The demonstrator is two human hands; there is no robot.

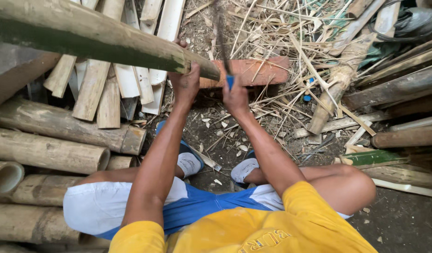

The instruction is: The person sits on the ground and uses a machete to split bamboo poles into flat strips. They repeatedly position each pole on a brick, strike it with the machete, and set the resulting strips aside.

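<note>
Bamboo pole (99,40), thick and streaked green, slants from 10 o'clock down to the middle of the view, where the left hand (185,84) is wrapped tight around it near its cut end, just in front of a reddish brick (253,70). Close at 3 o'clock of that, the right hand (235,96) is clenched on the blue handle of a dark blade (221,37) pointing toward 12 o'clock. Bare dirt ground (403,220) lies beneath, with split bamboo slats (108,89) at 10 o'clock, round bamboo logs (47,150) at 8 o'clock, and dry shavings (277,28) toward 1 o'clock.
</note>
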